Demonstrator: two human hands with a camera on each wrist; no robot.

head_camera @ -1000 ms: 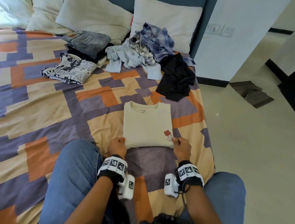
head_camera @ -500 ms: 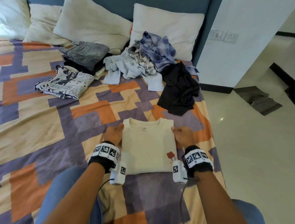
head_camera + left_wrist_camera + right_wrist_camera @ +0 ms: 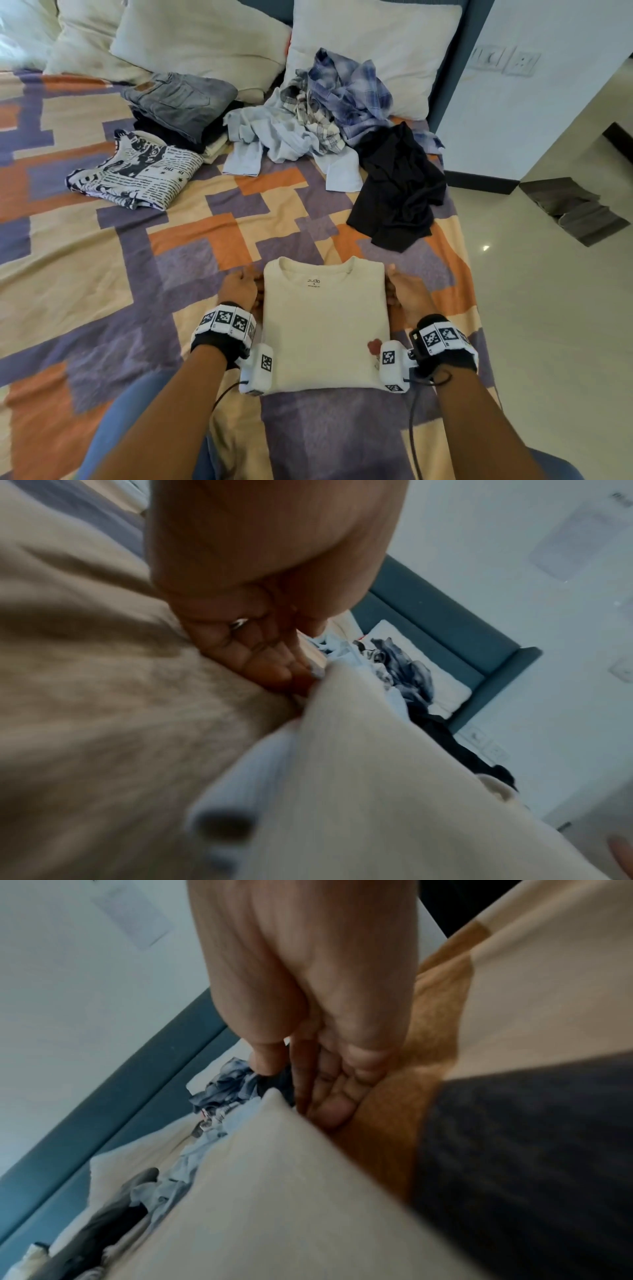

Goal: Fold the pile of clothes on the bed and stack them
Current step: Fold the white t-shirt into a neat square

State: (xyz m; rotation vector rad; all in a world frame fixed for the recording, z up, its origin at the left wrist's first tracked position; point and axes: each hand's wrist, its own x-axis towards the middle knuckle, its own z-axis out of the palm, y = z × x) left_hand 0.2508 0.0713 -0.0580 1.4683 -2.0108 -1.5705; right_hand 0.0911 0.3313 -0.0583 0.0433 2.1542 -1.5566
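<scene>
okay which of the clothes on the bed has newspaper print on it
The folded newspaper-print top, lying left of the unfolded pile. The other garments are plain or checked: the cream t-shirt between the hands, grey jeans, black garment.

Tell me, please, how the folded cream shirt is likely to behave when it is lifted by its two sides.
The cream shirt is soft knit, so it would probably sag in the middle. Its folded layers may slip apart unless supported underneath. It looks light; the left hand and right hand should manage easily.
</scene>
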